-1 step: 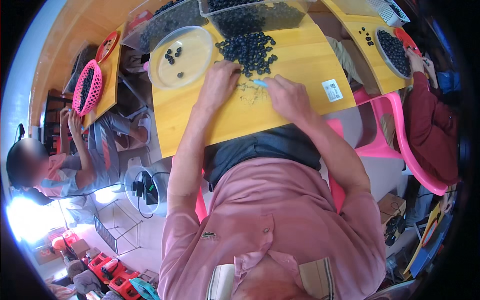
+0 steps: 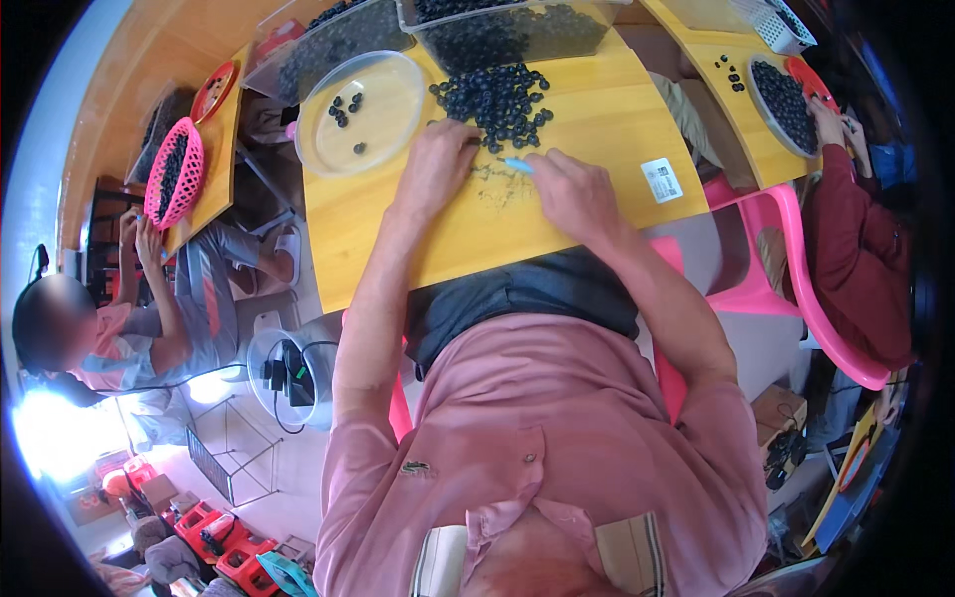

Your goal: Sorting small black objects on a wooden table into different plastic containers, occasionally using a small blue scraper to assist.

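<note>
Dark round pieces, berry-like in look, lie in a loose pile (image 2: 487,99) on the yellow table (image 2: 597,129). My left hand (image 2: 435,169) rests on the table at the pile's near left edge, its fingers curled together. What they pinch, if anything, is too small to make out. My right hand (image 2: 577,194) grips a small light-blue tool (image 2: 517,165) whose end points left toward my left fingers. Its kind is not clear. Between both hands, fine crumbs (image 2: 502,184) are scattered on the wood. A round clear tray (image 2: 383,149) left of the pile holds several dark pieces.
Two clear bins, one (image 2: 542,45) behind the pile and one (image 2: 274,80) farther left, hold more dark pieces. A white label (image 2: 661,180) lies at right. People work at side tables beside a pink basket (image 2: 189,189) and a pink chair (image 2: 796,229).
</note>
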`<control>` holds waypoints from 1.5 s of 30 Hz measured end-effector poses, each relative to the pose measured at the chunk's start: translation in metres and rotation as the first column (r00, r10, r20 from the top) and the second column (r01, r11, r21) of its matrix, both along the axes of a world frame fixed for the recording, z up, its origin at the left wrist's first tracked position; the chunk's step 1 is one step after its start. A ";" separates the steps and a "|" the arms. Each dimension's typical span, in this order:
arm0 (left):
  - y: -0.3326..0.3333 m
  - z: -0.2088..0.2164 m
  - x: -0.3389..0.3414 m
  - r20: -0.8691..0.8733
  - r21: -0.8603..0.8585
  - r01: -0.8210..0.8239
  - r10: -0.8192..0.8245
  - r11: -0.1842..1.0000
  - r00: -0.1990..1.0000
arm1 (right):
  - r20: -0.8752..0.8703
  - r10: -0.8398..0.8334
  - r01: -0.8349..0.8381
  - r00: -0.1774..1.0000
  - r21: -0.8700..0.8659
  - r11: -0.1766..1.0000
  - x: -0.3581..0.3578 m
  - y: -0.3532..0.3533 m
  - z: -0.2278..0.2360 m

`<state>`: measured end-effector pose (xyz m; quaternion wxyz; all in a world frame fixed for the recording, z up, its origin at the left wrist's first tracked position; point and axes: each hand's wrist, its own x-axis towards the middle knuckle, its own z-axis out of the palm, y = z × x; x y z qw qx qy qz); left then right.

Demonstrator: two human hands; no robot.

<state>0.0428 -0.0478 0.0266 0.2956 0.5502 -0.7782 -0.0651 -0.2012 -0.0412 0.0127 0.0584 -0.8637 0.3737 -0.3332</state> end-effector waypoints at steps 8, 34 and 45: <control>0.001 -0.002 -0.004 -0.118 0.106 -0.080 0.093 0.991 0.989 | 0.011 0.001 -0.001 1.000 0.021 1.000 0.000 0.001 0.001; 0.057 -0.024 -0.034 -0.869 0.390 0.016 0.362 0.921 0.339 | 0.028 0.021 -0.021 0.999 -0.026 0.999 0.002 0.001 -0.002; 0.057 -0.023 -0.039 -0.822 0.361 0.008 0.313 0.933 0.476 | -0.042 0.090 -0.095 0.995 -0.154 0.984 0.003 0.004 0.001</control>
